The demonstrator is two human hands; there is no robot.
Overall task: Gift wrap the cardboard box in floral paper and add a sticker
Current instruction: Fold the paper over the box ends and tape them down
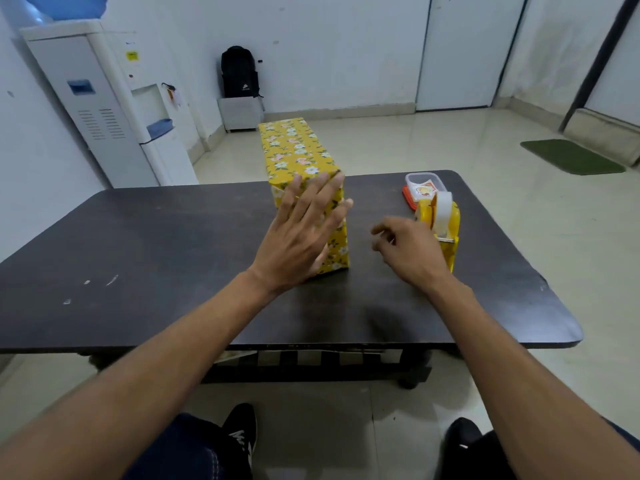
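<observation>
Fingers [317, 194] of left hand [301, 237] straight and spread, pressed flat on the near end of the wrapped box [298, 150]. Forearm reaches forward over the table [138, 254]. Box lies mid-table, long axis pointing away from the person. Right hand [408, 251] just beside the tape dispenser [445, 216], fingers loosely curled; can't tell if they pinch anything.

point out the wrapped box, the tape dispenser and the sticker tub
wrapped box [294, 147], head view, floral top face
tape dispenser [451, 254], head view, yellow lower body
sticker tub [423, 183], head view, clear top
</observation>
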